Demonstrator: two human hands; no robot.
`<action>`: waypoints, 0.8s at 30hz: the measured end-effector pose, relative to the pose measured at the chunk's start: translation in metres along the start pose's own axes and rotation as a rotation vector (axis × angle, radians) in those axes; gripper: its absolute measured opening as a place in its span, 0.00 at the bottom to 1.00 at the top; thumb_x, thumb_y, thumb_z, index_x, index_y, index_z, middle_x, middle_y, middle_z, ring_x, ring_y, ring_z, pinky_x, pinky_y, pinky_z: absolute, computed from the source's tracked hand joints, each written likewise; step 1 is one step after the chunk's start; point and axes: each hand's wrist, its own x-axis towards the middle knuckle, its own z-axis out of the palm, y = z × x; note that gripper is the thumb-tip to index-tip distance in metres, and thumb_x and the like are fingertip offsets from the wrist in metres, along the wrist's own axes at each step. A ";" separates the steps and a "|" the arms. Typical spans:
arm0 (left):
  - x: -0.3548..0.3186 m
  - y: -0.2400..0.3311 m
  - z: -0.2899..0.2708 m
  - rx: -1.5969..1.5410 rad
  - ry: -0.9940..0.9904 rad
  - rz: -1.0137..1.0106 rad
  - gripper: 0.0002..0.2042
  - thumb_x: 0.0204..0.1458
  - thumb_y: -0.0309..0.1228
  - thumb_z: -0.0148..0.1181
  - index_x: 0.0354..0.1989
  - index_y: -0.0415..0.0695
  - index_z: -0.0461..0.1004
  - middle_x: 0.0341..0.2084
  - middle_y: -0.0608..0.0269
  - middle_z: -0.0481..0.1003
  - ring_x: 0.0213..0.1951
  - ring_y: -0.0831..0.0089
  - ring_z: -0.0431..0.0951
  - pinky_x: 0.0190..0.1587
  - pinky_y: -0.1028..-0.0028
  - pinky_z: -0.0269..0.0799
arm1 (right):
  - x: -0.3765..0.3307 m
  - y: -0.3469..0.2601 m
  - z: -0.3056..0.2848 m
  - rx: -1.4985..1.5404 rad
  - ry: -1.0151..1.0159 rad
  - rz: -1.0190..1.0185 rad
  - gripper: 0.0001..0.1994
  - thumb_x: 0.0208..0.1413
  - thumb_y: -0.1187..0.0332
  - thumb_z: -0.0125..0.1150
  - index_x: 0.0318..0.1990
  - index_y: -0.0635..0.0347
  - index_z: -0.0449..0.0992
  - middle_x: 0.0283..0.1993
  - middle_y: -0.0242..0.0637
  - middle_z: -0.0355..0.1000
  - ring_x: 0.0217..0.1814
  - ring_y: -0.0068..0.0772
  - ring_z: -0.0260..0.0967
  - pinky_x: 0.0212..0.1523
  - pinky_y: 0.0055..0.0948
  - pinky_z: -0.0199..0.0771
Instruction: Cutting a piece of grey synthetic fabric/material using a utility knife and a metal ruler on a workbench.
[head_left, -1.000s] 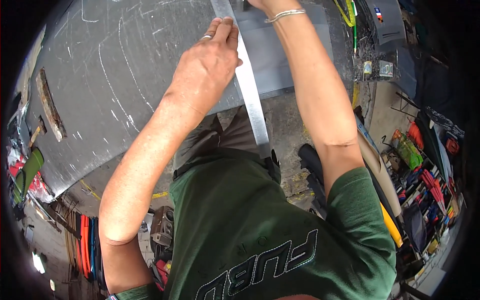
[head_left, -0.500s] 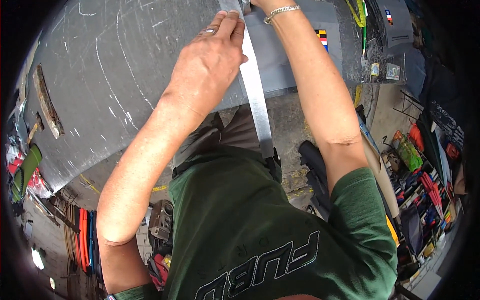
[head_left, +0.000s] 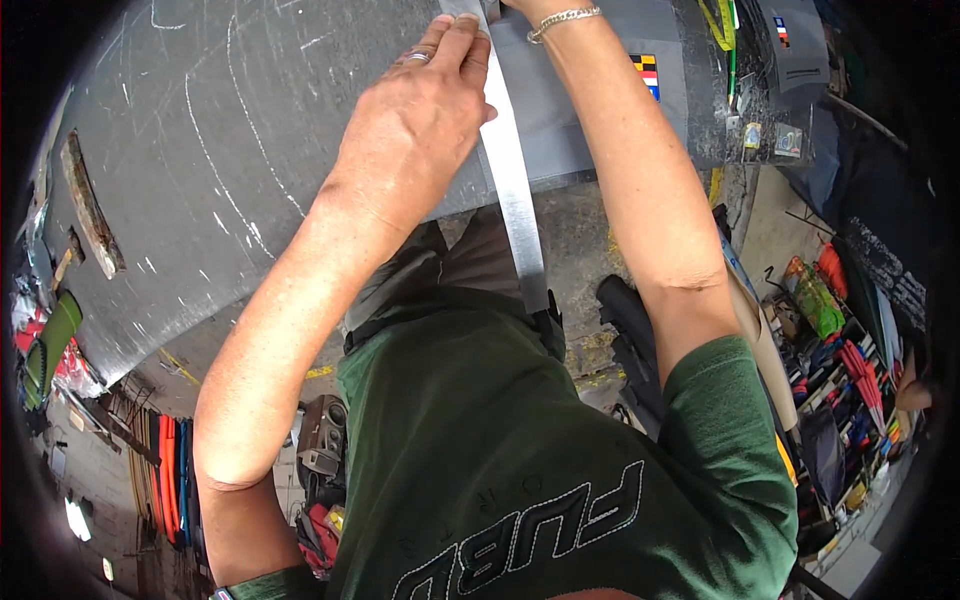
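Note:
A long metal straightedge (head_left: 512, 190) lies on a grey sheet (head_left: 550, 135) and runs over the table's near edge toward my body. My left hand (head_left: 422, 115), with a ring on it, presses down on the straightedge near the top of the picture, its fingers stretched out and lying flat. At the top edge, just right of the straightedge, is my right hand (head_left: 538, 8), with a chain bracelet on its wrist. Most of that hand is cut off, so its fingers are hidden. A small metallic piece (head_left: 491, 10) shows beside it, too little to name.
The dark worktop (head_left: 270, 110) bears chalk lines. A rough wood strip (head_left: 92, 205) lies at its left. A checkered, coloured patch (head_left: 647, 78) sits by my right forearm. Farther right are a yellow tape measure (head_left: 718, 25) and a green pencil (head_left: 732, 75). Crowded goods (head_left: 850, 360) stand right.
Both hands and the straightedge stay almost where they were. The view has shifted slightly, and at the far right a dark cloth and part of a person show more.

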 end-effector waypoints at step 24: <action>0.012 0.005 -0.030 0.076 -0.223 0.063 0.28 0.62 0.37 0.57 0.63 0.25 0.68 0.62 0.41 0.71 0.68 0.55 0.67 0.71 0.68 0.62 | -0.003 -0.008 0.015 -0.328 0.079 -0.156 0.29 0.73 0.43 0.39 0.27 0.58 0.69 0.16 0.30 0.62 0.11 0.25 0.59 0.14 0.27 0.58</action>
